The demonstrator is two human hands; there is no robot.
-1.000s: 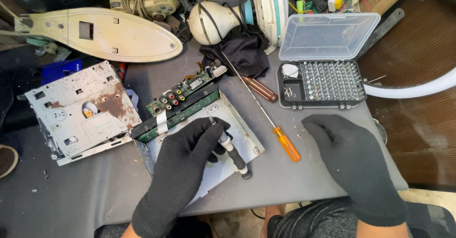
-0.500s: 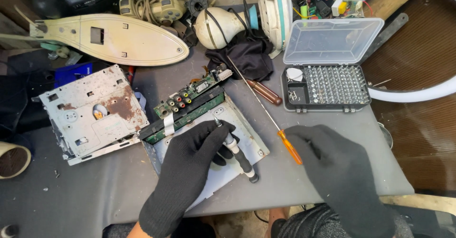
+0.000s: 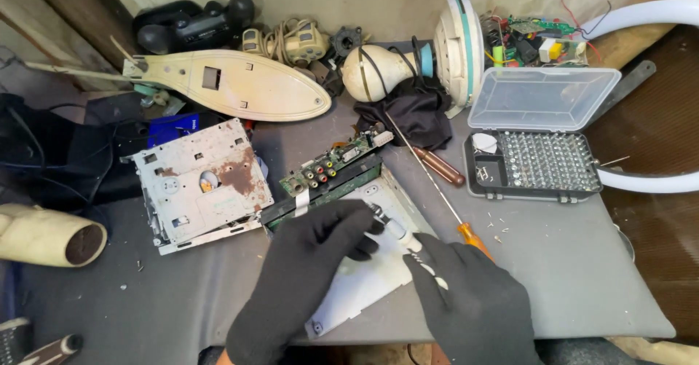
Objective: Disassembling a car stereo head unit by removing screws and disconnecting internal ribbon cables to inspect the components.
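Broadly, one grey counter (image 3: pixel 568 263) is seen against a pale wall, with wooden flooring at the right. Resting on it, largest first, are one cream oval plastic housing (image 3: pixel 240 84), one rusty grey metal drive chassis (image 3: pixel 200 183), one clear-lidded bit case (image 3: pixel 535 146), one flat grey metal panel (image 3: pixel 364 277) under a green circuit board (image 3: pixel 331 172), and two long screwdrivers, one orange-handled (image 3: pixel 473 240), one brown-handled (image 3: pixel 443 168). One small silver-and-black driver (image 3: pixel 397 234) is pinched over the panel by both black-gloved hands: left hand (image 3: pixel 313 263) curled around its top, right hand (image 3: pixel 466 299) closed on its lower part. Half a second earlier, the right hand lay flat beside the orange handle.
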